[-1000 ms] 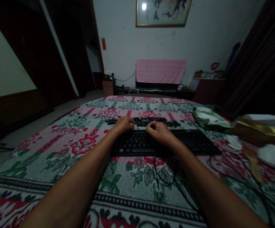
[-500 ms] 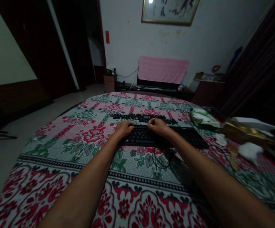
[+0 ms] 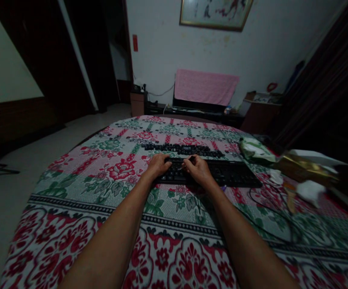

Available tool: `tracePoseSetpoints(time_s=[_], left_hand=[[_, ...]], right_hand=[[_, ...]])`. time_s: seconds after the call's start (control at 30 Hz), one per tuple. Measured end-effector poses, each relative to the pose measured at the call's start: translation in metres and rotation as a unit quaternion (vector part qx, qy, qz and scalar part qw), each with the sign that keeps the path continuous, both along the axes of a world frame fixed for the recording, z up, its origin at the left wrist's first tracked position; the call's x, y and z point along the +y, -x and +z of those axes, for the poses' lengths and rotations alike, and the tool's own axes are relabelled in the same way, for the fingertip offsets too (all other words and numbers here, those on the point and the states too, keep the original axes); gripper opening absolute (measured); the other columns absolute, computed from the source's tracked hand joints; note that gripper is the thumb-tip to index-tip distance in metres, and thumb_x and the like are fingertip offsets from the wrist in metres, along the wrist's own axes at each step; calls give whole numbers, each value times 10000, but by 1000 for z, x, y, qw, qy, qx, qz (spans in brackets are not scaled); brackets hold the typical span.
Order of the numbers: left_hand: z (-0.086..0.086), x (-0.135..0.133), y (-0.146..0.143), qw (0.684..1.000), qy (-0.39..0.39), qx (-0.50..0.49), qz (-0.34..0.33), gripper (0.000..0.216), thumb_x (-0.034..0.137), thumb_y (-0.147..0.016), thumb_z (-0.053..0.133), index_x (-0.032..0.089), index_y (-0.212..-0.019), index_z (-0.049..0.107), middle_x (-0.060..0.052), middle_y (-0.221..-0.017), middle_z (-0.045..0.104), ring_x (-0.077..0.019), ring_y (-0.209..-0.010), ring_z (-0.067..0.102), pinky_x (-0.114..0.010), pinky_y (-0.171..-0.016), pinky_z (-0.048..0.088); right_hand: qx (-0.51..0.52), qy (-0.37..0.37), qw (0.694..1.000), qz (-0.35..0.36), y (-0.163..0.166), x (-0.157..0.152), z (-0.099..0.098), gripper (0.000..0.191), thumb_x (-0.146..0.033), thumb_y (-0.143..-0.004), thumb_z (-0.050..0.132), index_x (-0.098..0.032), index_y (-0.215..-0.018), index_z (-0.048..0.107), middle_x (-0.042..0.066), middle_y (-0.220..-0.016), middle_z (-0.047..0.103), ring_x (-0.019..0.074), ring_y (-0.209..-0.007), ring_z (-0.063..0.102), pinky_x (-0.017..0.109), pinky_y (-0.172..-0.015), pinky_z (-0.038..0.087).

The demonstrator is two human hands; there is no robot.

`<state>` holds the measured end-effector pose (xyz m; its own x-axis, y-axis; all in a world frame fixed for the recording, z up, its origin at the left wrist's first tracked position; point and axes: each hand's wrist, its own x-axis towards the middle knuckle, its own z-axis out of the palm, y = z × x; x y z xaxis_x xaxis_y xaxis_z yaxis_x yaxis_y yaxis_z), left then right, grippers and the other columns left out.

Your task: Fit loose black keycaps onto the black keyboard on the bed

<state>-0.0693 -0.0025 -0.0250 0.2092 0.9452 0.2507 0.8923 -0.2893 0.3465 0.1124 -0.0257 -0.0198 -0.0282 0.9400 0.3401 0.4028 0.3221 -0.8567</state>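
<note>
A black keyboard (image 3: pixel 237 174) lies across the tablecloth in front of me. My left hand (image 3: pixel 158 165) holds its left end, thumb over the top and the other fingers curled at the side. Over the middle of the keyboard, my right hand (image 3: pixel 197 167) is closed in a pinch. Something small and dark shows at its fingertips, too blurred to name. Just beyond the keyboard, loose black keycaps (image 3: pixel 186 149) lie in a long uneven row. Both forearms reach in from the bottom, and the right hand hides part of the keys.
The table wears a floral cloth (image 3: pixel 119 170). To the right lie a green and white packet (image 3: pixel 256 150), a gold box (image 3: pixel 304 166), white wads (image 3: pixel 310 192), a flat brush (image 3: pixel 290 198) and a black cable (image 3: pixel 261 228). A pink towel (image 3: pixel 205 88) hangs beyond the table.
My right hand has shifted slightly left and nearer over the keyboard, its forearm swinging inward. More of the keyboard's right part and the cable now shows. The left hand keeps its place.
</note>
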Motion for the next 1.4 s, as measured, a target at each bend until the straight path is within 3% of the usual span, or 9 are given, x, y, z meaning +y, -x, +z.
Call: tracePoseSetpoints(time_s=[0.23, 0.5, 1.0, 1.4], left_hand=[[-2, 0, 1, 1000, -5, 6, -7, 345, 318, -795, 513, 197, -1100, 621, -67, -1096, 636, -217, -1059, 545, -318, -947, 393], [-1, -1, 0, 1000, -2, 5, -2, 370, 320, -797, 501, 178, -1123, 605, -77, -1106, 627, -211, -1070, 535, -312, -955, 385], [1, -2, -2, 1000, -6, 19, 0, 399, 314, -799, 493, 176, -1163, 582, -89, -1096, 625, -222, -1047, 543, -330, -938, 392], [-1, -1, -1, 1000, -6, 13, -5, 416, 322, -804, 484, 176, -1187, 562, -85, -1146, 609, -215, -1083, 526, -328, -971, 369]], right_hand=[[-38, -34, 999, -11, -1, 2, -6, 250, -438, -767, 512, -197, -830, 530, 25, -703, 653, 169, -643, 609, 280, -613, 468], [-110, -57, 992, -26, 10, -10, 7, 239, -407, -771, 510, -177, -813, 558, 27, -679, 636, 165, -620, 590, 262, -603, 431], [-277, -91, 955, -59, 21, -17, 10, 198, -301, -813, 488, -149, -924, 548, 97, -766, 662, 215, -699, 621, 268, -619, 408], [-230, -97, 964, -88, 20, -15, 6, 192, -296, -800, 469, -150, -912, 521, 112, -786, 661, 236, -740, 629, 293, -663, 430]])
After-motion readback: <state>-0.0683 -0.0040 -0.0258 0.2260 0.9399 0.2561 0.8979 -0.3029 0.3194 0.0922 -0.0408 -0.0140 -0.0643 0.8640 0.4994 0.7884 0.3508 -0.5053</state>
